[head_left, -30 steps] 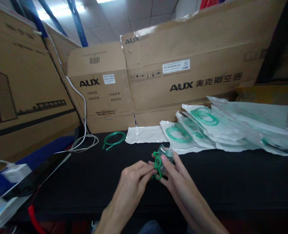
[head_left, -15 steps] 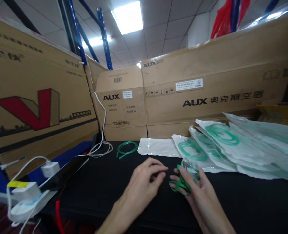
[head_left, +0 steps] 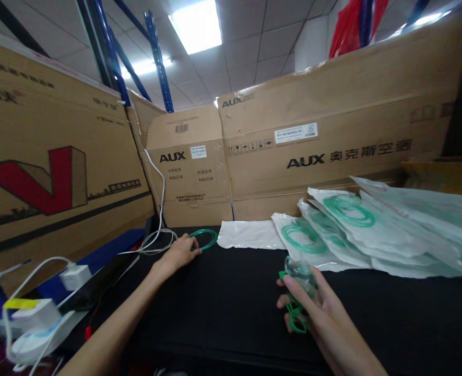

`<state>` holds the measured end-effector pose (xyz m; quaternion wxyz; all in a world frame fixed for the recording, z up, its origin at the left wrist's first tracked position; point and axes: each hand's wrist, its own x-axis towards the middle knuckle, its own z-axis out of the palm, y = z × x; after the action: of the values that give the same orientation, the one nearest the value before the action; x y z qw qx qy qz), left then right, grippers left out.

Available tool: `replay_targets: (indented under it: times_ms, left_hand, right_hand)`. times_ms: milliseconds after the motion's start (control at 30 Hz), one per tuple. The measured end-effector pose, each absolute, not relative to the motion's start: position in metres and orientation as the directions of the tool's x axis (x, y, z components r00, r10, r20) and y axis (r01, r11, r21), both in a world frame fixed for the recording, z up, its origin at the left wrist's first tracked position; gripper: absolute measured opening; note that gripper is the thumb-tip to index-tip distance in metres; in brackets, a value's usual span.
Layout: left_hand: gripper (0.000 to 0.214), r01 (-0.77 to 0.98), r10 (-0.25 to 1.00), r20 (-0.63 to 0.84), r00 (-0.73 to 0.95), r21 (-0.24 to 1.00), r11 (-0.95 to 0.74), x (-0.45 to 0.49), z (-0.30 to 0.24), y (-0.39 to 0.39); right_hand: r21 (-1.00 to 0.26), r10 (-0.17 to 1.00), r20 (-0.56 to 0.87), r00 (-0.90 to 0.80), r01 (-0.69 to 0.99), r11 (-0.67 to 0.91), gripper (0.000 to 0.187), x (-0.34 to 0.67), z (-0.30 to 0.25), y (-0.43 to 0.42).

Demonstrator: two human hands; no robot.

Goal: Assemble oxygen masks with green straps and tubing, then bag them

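Note:
My left hand (head_left: 182,251) reaches to the back of the black table, its fingers curled over the near left side of a coil of green tubing (head_left: 211,240). The fingertips are partly hidden, but they appear closed on the tubing. In front of me on the right, my right hand (head_left: 307,297) is wrapped round a clear plastic face mask (head_left: 300,270). A green elastic strap (head_left: 296,319) hangs in a loop from that hand, below the mask. The palm hides part of the mask.
A flat white packet (head_left: 250,234) lies right of the coil. Several clear-and-white pouches with green tubing (head_left: 342,230) pile up at the right. White cable (head_left: 152,241), a dark flat device (head_left: 97,279) and plugs (head_left: 76,277) lie left. Cardboard boxes (head_left: 270,172) wall the back.
My left hand has moved away from the mask, left and back to the coiled tubing. My right hand keeps the mask, and the green strap now hangs lower.

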<state>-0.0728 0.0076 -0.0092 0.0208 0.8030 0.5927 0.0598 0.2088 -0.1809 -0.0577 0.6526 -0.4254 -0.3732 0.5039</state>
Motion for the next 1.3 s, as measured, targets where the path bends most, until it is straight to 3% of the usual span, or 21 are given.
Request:
replay_targets:
  times_ms: [167,267,367,467,700,833,1067,1200,1300]
  left_hand:
    - [0.041,0.899,0.915,-0.010,0.403,0.193,-0.393,-0.070,-0.002,-0.040]
    - [0.036,0.860,0.880,-0.023,0.474,0.224,-0.458,-0.079,0.006,-0.063]
    - [0.055,0.842,0.860,-0.065,0.507,0.254,-0.477,-0.091,0.011,-0.073]
    - [0.055,0.816,0.833,-0.112,0.542,0.308,-0.489,-0.092,0.007,-0.075]
    - [0.045,0.724,0.787,0.031,0.616,0.371,-0.582,-0.040,-0.011,-0.108]
    - [0.042,0.714,0.784,0.096,0.613,0.356,-0.602,0.000,-0.019,-0.123]
    - [0.037,0.768,0.833,0.070,0.548,0.354,-0.535,0.031,-0.011,-0.120]
    - [0.032,0.714,0.755,0.213,0.620,0.245,-0.656,0.008,-0.004,-0.103]
    - [0.037,0.612,0.655,0.154,0.740,0.248,-0.751,-0.007,-0.004,-0.087]
  right_hand:
    - [-0.944,0.983,0.066,0.170,-0.309,0.117,0.050,0.211,-0.060,-0.181]
    - [-0.948,0.985,0.067,0.161,-0.296,0.113,0.051,0.209,-0.057,-0.183]
    - [-0.947,0.982,0.067,0.179,-0.298,0.119,0.054,0.207,-0.053,-0.184]
    - [-0.951,0.983,0.063,0.171,-0.287,0.110,0.053,0.207,-0.053,-0.184]
    - [-0.971,0.996,0.039,0.086,-0.232,0.058,0.060,0.211,-0.057,-0.185]
    - [-0.988,0.997,0.045,0.057,-0.147,0.053,0.062,0.212,-0.058,-0.185]
    - [-0.995,0.996,0.086,0.037,-0.037,0.087,0.050,0.215,-0.058,-0.185]
    - [-0.995,0.995,0.099,0.014,-0.007,0.099,0.041,0.215,-0.054,-0.187]
    - [-0.988,0.987,0.149,-0.065,0.028,0.151,0.033,0.214,-0.050,-0.190]
